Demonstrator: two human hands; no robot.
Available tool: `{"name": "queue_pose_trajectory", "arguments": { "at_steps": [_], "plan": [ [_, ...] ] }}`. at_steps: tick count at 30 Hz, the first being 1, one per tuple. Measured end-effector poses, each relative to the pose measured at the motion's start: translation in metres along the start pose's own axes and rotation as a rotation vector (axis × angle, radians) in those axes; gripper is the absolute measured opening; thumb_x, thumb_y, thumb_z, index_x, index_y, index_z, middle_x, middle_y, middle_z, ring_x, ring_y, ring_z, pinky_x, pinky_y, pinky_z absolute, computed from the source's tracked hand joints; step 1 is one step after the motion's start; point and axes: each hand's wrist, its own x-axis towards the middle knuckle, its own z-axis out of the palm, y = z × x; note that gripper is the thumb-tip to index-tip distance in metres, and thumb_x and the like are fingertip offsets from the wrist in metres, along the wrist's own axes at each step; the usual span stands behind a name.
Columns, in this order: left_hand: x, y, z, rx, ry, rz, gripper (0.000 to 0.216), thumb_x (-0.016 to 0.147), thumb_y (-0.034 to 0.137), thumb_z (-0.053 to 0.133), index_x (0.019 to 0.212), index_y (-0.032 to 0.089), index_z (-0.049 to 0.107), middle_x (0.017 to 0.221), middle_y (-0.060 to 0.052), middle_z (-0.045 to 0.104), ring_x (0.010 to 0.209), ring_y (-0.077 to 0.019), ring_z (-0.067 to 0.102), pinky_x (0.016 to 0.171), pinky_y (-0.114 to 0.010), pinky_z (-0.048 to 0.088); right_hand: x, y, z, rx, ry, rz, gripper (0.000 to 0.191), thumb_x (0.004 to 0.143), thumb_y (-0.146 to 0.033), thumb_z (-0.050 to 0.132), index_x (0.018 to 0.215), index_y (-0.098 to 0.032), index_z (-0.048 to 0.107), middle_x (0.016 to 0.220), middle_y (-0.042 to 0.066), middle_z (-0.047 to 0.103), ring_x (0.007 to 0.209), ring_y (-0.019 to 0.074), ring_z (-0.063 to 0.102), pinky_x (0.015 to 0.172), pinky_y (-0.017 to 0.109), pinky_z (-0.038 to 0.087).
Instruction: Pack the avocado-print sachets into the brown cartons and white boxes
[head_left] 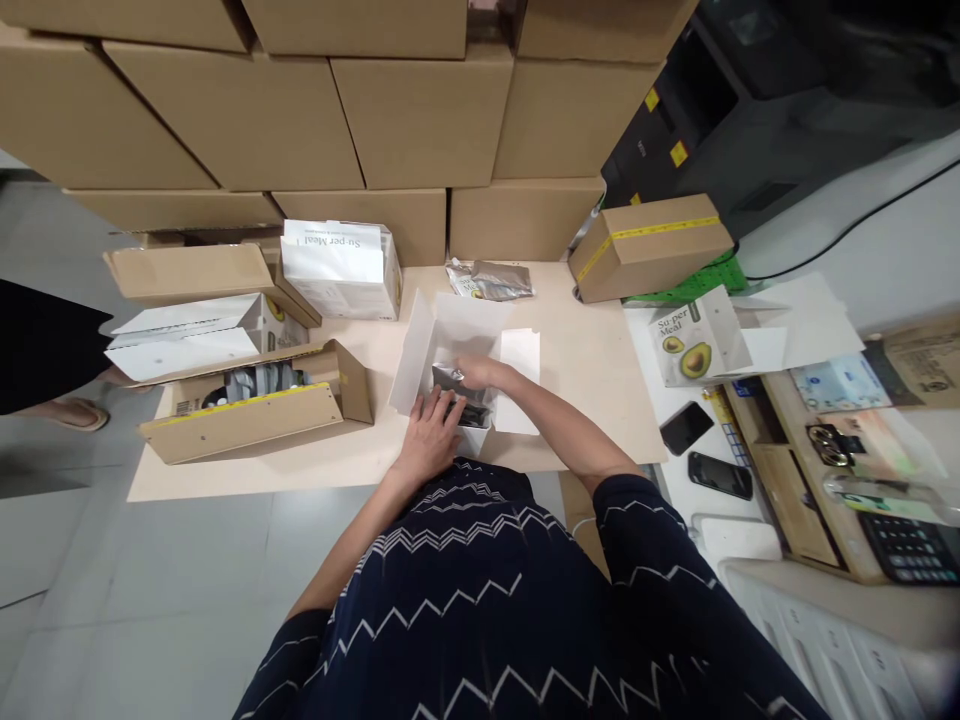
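An open white carton (469,315) stands at the table's near edge, its flaps folded outward. Dark silvery pouches (472,414) are packed inside it. My right hand (474,371) reaches into the carton from the right, its fingers closed on the top of a silver pouch (448,376). At the carton's left side lies my left hand (429,432), fingers spread over the rim and touching the pouches. The lower parts of the pouches are hidden by the carton walls. Beyond the carton, a flat silver pouch (491,281) with an avocado print lies on the table.
Brown cartons (420,120) are stacked along the back. To the left stand an open brown box (247,422) holding pouches and white printed boxes (337,270). A side desk at right carries two phones (686,428), a calculator (911,546) and an avocado-printed box (694,340). Someone's foot (75,412) shows far left.
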Motion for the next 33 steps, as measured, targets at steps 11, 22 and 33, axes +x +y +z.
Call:
{"name": "queue_pose_trajectory", "arguments": {
  "at_steps": [11,22,33],
  "plan": [
    [0.001,-0.002,0.002,-0.024,-0.011,-0.019,0.073,0.085,0.031,0.055,0.151,0.012,0.031,0.152,-0.018,0.040,0.147,-0.0342,0.024,0.118,-0.052,0.024,-0.003,0.012,0.009,0.021,0.139,-0.016,0.027,0.082,-0.019,0.063,0.106,-0.011,0.070,0.108,0.014,0.072,0.096,0.0242,0.065,0.072,0.024,0.043],
    [0.001,-0.006,0.007,-0.045,0.004,-0.026,0.073,0.086,0.033,0.054,0.149,0.003,0.030,0.154,-0.020,0.036,0.149,-0.0352,0.019,0.121,-0.052,0.021,-0.028,0.000,-0.003,0.173,-0.037,-0.127,0.033,0.099,-0.029,0.041,0.101,-0.014,0.070,0.103,0.013,0.072,0.088,0.0201,0.064,0.073,0.027,0.042],
    [0.003,-0.005,0.002,-0.016,-0.016,-0.036,0.084,0.083,0.034,0.057,0.152,0.001,0.022,0.159,-0.022,0.026,0.149,-0.0359,0.019,0.120,-0.051,0.022,-0.041,0.003,-0.006,0.145,-0.163,-0.209,0.036,0.078,-0.022,0.067,0.114,-0.016,0.064,0.103,0.007,0.069,0.085,0.0175,0.060,0.072,0.025,0.043]
  ]
}}
